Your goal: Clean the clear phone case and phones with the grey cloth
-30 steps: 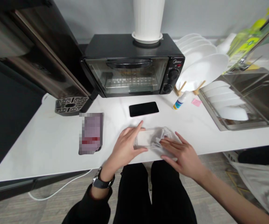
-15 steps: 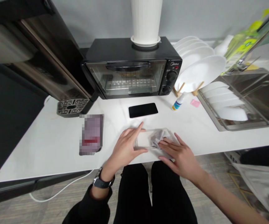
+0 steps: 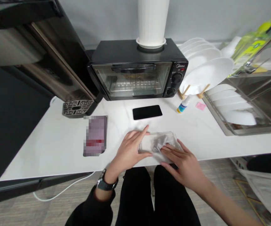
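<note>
Ideally, the clear case (image 3: 147, 143), clamped by the left hand (image 3: 131, 146), is rubbed lightly; under the right hand (image 3: 186, 163), cloth (image 3: 158, 144) is pressed, its grip unclear.

White countertop (image 3: 43, 150), faintly veined. Far left: one tall dark dispenser (image 3: 62, 62) with slotted drip tray. Far centre: one black toaster oven (image 3: 134, 73). To its right: one wooden plate rack (image 3: 203, 91); nearer, one small bottle (image 3: 183, 105), upright, and one pink note (image 3: 200, 106). Centre: one black-screened phone (image 3: 147, 112). Near left: one purple item (image 3: 95, 131), partly pixelated. Near centre: one clear case (image 3: 147, 143).
</note>
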`<action>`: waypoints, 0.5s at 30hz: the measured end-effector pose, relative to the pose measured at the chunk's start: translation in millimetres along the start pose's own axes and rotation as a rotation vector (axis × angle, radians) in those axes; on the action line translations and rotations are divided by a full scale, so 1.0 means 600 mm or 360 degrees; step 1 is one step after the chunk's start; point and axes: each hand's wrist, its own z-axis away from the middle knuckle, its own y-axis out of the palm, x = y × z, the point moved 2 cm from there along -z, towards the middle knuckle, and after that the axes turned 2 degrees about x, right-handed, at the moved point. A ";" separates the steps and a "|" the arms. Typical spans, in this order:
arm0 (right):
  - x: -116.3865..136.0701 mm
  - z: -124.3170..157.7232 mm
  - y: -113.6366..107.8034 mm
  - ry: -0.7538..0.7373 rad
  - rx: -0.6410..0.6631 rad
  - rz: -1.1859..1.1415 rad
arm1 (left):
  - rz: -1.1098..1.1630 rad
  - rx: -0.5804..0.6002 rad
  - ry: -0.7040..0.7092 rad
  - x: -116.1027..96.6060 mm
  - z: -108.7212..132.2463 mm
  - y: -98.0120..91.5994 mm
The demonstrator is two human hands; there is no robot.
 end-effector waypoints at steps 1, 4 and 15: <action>-0.016 0.007 -0.009 0.0029 -0.0034 0.0082 | 0.0007 0.0008 0.0004 -0.001 -0.002 0.001; -0.025 -0.018 -0.007 0.0102 -0.0154 0.0267 | 0.0030 0.0009 0.0020 -0.003 -0.006 0.004; 0.018 -0.008 0.013 -0.0035 -0.0018 -0.0007 | 0.0062 0.0026 -0.0018 -0.002 0.002 -0.002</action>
